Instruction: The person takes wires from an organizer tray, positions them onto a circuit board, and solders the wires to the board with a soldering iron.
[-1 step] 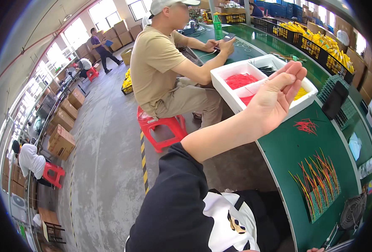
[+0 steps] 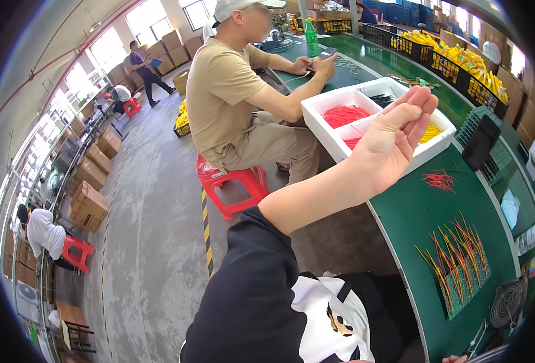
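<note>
My left hand (image 2: 394,136) is raised above a white foam box (image 2: 322,124), palm turned to the right. Its fingers are loosely bent, the thumb lies near the index finger, and nothing shows in it. Divided compartments of the box hold red wires (image 2: 345,115), dark wires (image 2: 381,100) and yellow wires (image 2: 431,132); my hand hides part of them. Only a little of my right hand (image 2: 455,359) shows at the bottom edge, by a thin metal tool (image 2: 476,342); its grip is out of sight. Red and yellow wires (image 2: 458,251) stand on a green speckled board (image 2: 467,296).
Loose red wires (image 2: 439,181) lie on the green table (image 2: 400,218). A dark phone-like slab (image 2: 481,144) leans at a green rack, and a dark coil (image 2: 508,302) stands at right. A seated person (image 2: 237,97) on a red stool (image 2: 231,187) holds a phone. Crates (image 2: 449,66) carry yellow items.
</note>
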Available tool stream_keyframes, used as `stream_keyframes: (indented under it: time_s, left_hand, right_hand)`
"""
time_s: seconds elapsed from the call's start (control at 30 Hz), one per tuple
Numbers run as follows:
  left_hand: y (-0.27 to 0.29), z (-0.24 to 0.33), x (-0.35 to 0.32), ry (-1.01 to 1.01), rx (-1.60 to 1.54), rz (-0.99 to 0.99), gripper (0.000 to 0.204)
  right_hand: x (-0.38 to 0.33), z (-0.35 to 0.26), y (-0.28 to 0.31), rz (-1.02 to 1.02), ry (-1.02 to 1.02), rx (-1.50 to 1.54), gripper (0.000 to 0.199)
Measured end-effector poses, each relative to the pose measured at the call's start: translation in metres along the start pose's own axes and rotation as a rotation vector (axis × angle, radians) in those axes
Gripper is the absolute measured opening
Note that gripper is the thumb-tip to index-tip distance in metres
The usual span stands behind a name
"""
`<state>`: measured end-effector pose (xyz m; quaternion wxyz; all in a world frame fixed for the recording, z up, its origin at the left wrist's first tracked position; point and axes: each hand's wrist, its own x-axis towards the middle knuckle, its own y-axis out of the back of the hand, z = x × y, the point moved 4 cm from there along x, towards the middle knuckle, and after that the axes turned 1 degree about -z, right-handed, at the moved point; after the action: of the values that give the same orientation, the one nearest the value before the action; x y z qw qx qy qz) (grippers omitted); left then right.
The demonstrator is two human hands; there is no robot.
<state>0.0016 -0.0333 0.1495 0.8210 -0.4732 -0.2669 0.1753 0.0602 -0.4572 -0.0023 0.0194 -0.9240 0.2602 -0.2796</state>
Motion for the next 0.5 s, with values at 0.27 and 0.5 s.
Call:
stream_keyframes:
  time_s: [0.27, 0.5]
  left_hand:
    - [-0.006, -0.035, -0.044, 0.224, -0.240, -0.053, 0.032]
    - [0.004, -0.098, -0.048, 0.417, -0.582, 0.008, 0.034]
  right_hand:
    - [0.002, 0.029, 0.009, -0.054, -0.073, -0.033, 0.015]
    - [0.000, 0.030, 0.001, -0.091, -0.133, -0.042, 0.011]
